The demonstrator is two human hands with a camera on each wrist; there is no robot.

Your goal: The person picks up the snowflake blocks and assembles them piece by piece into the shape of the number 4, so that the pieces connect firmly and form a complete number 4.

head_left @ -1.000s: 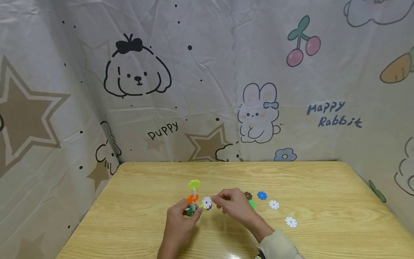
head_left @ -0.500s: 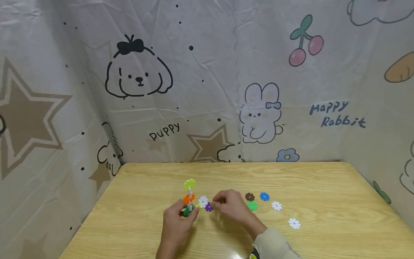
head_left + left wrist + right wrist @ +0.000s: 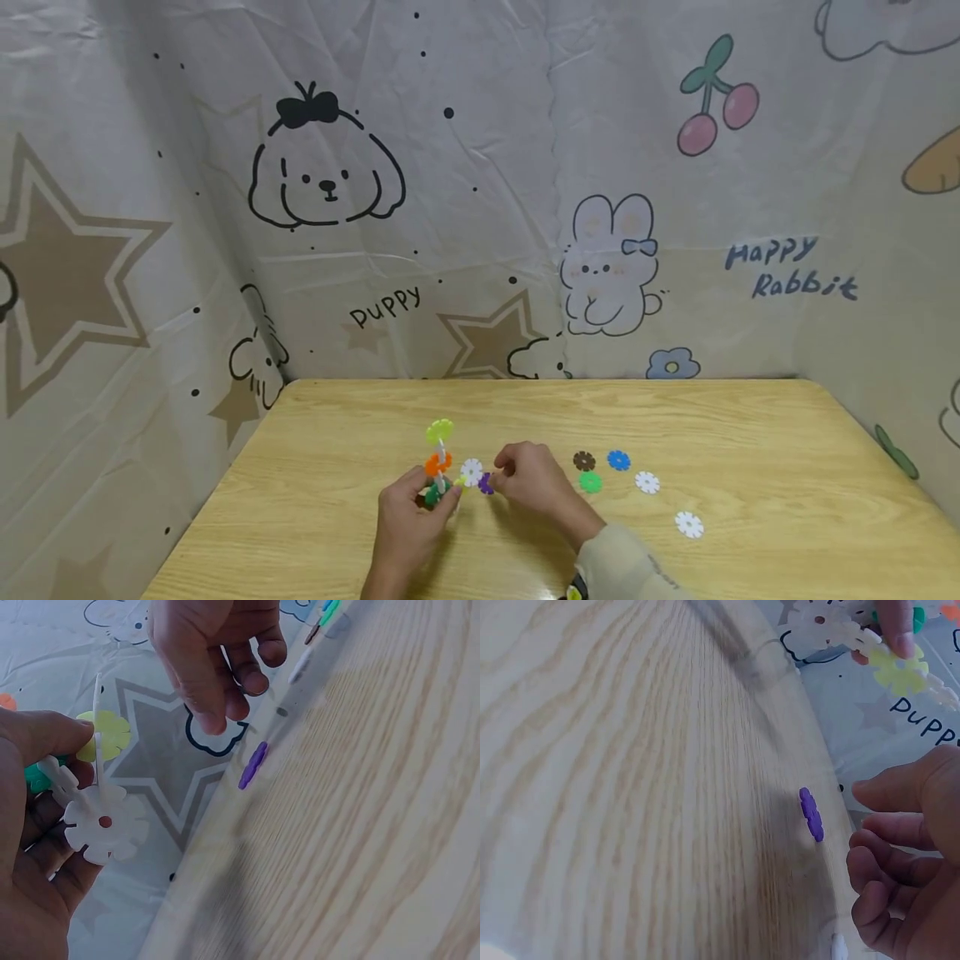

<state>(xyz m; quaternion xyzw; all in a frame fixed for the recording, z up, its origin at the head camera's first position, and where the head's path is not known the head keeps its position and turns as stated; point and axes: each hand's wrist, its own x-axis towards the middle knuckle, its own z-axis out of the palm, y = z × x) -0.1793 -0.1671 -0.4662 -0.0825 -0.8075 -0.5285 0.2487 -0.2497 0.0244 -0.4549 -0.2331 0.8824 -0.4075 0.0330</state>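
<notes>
My left hand (image 3: 411,521) pinches a built-up piece of interlocking snowflake discs. A yellow-green disc (image 3: 440,430) tops it, with an orange disc (image 3: 438,464) below and a dark green disc (image 3: 435,493) near the fingers. On its right side are a white disc (image 3: 471,472) and a yellow disc (image 3: 110,736). Flat on the table lies a purple disc (image 3: 811,815). My right hand (image 3: 536,482) hovers right beside and above it, fingers loosely bent, with nothing visible between them; a gap shows in both wrist views.
Loose discs lie on the wooden table (image 3: 780,467) to the right of my right hand: brown (image 3: 584,461), blue (image 3: 618,460), green (image 3: 590,482), and two white, one nearer (image 3: 689,524). A patterned cloth (image 3: 480,208) hangs behind the table.
My right hand has come away from the white disc on the built-up piece and lowered toward the purple disc. My left hand keeps its hold. The head view has shifted slightly.
</notes>
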